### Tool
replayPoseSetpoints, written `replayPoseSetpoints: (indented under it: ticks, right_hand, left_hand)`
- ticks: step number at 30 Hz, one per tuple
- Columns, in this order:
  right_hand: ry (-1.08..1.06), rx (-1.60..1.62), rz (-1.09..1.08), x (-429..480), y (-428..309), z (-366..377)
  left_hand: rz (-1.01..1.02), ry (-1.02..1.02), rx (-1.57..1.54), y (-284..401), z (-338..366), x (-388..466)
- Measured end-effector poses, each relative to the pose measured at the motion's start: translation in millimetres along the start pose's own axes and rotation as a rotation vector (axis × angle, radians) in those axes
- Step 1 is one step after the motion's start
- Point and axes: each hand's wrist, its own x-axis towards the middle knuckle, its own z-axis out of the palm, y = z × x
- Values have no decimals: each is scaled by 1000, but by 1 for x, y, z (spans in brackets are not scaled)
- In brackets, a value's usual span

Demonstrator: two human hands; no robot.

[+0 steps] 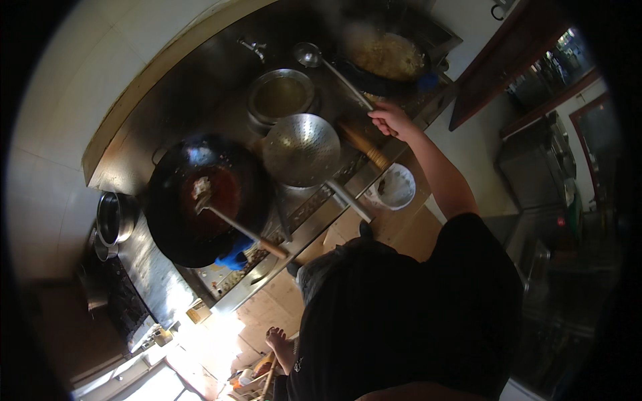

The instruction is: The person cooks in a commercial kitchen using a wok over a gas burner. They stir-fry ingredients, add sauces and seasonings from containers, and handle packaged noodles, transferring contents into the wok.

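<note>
My right hand (391, 120) grips the end of a long-handled steel ladle (346, 82). Its bowl, at the far end, hangs over the stove between a pot of cloudy liquid (281, 95) and a wok of steaming food (386, 56). My left hand (278, 341) is low at my side, away from the stove, its fingers loosely bent with nothing seen in them. On the left burner a large black wok (165, 215) contains red liquid. A wooden-handled wok spatula (235, 224) leans in it, some pale food near its blade.
A perforated steel strainer (301, 150) rests beside the pot, its handle jutting past the stove's front edge. Near it lies a bamboo wok brush (368, 148). A white bucket (396, 188) stands below the edge. Blue cloth (233, 255) touches the black wok's rim; metal pots (115, 218) stand at left.
</note>
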Motion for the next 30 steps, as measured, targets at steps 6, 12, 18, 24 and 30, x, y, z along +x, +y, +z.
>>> replayPoseSetpoints:
  ticks: [6,12,18,24,30]
  right_hand:
    - [282,-813,-248,-15,-55,-166]
    - [352,-1055,-14,-50,-110,-321]
    - [292,-1629,-21,6,-109,-321]
    - [366,-1356,98,86,-47,-236]
    - [544,-1754,-197,129,0,-259]
  left_hand:
    - [-41,-210,372,-66,121,-79]
    - [-21,-253,115,-95,187,-117]
    - [11,-53,-8,-110,183,-160]
    - [-32,-37,-60,-135,192,-191]
    - [-48,-45,-65,-151,192,-192]
